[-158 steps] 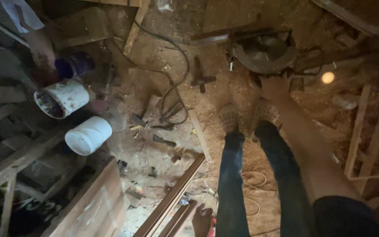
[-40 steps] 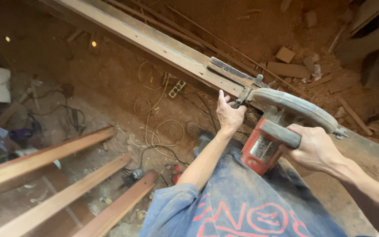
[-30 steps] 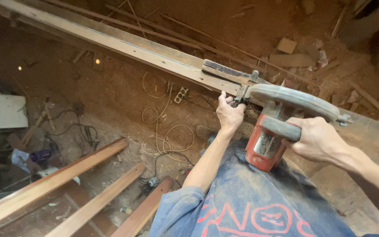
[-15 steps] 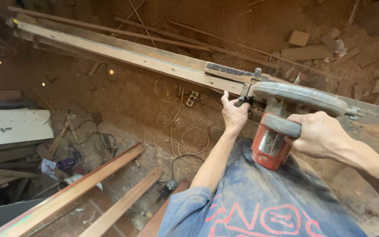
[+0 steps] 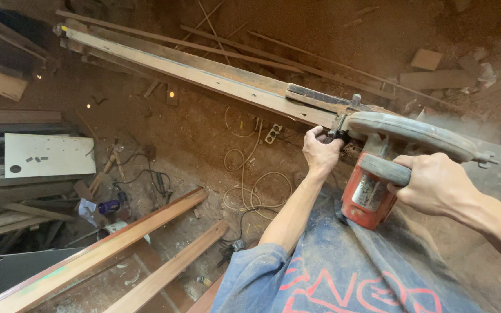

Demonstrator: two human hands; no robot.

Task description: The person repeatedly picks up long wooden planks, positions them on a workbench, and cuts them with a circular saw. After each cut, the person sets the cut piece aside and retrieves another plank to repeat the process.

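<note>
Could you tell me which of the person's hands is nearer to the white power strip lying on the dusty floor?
Left. The left hand grips the saw's front just right of the power strip; the right hand holds the saw handle, farther right.

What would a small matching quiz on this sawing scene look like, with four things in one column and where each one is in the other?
Things:
1. left hand
2. right hand
3. white panel
4. power strip

Places:
A. lying on the sawdust floor under the long plank
B. around the grey handle of the red circular saw
C. far left, among stacked boards
D. at the front of the saw, by the plank's edge

Pairs: 1-D, 2-B, 3-C, 4-A
</note>
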